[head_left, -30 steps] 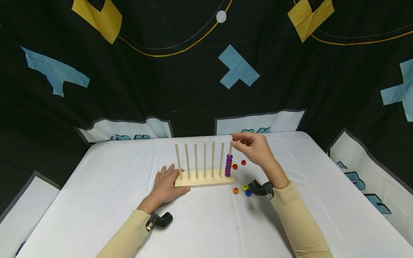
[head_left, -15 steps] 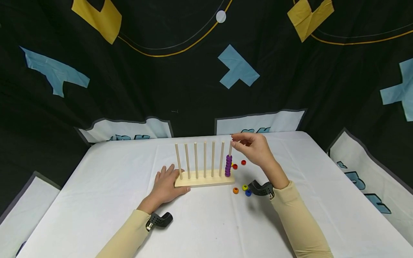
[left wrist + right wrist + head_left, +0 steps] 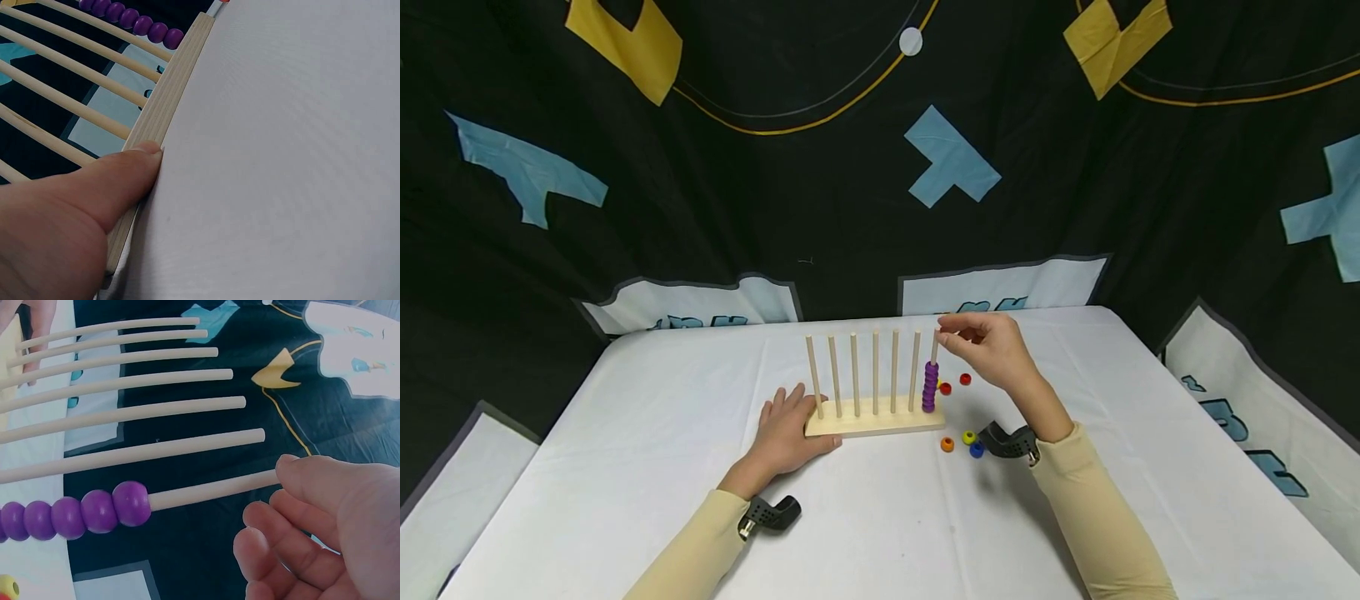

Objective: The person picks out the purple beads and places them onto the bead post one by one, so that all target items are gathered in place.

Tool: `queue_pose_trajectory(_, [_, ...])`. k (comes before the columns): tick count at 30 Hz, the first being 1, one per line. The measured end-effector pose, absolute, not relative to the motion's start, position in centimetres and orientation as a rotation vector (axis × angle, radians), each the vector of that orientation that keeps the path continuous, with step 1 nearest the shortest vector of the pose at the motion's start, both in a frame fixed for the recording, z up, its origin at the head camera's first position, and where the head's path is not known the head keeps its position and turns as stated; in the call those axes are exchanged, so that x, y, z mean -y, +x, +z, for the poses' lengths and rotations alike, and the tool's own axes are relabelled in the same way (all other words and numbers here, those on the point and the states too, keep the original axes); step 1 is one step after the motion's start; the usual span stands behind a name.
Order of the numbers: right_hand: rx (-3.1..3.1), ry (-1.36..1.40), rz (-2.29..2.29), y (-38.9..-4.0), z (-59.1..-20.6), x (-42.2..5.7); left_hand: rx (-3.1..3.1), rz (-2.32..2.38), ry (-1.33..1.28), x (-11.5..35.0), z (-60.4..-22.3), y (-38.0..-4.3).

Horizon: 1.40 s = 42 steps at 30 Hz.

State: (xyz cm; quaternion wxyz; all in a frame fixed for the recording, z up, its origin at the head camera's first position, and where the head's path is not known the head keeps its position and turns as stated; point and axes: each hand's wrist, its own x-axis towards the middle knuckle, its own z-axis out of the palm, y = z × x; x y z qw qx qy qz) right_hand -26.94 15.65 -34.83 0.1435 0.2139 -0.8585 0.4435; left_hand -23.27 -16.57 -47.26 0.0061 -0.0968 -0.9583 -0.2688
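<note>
A pale wooden peg rack (image 3: 876, 423) stands on the white table, with several upright pegs in a row. Purple beads (image 3: 929, 387) are stacked on its rightmost peg (image 3: 212, 490); the other pegs carry none. My left hand (image 3: 784, 435) holds the base's left end, thumb (image 3: 134, 169) along the front edge and fingers spread behind. At the tip of the rightmost peg, above the beads, my right hand (image 3: 988, 343) has thumb and curled forefinger together around the wood. Its thumb (image 3: 312, 478) covers the peg's end in the right wrist view; the other fingers curl below.
Two red beads (image 3: 965, 379) lie behind the rack's right end, near a yellow bead partly hidden by the purple stack. In front of that end sit an orange bead (image 3: 947, 445), a yellow bead (image 3: 968, 437) and a blue bead (image 3: 976, 451). A black curtain rises behind the table.
The purple stack looks slightly lower and tighter on its peg than a second ago. Both hands stay in place, and the head view has shifted a little.
</note>
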Motion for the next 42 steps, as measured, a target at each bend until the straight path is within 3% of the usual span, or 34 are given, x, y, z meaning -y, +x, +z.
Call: queue_pose_trajectory(42, [2.653, 0.544, 1.11, -26.5, -37.0, -18.4, 2.991, -0.843, -0.317, 16.7, -47.2, -23.2])
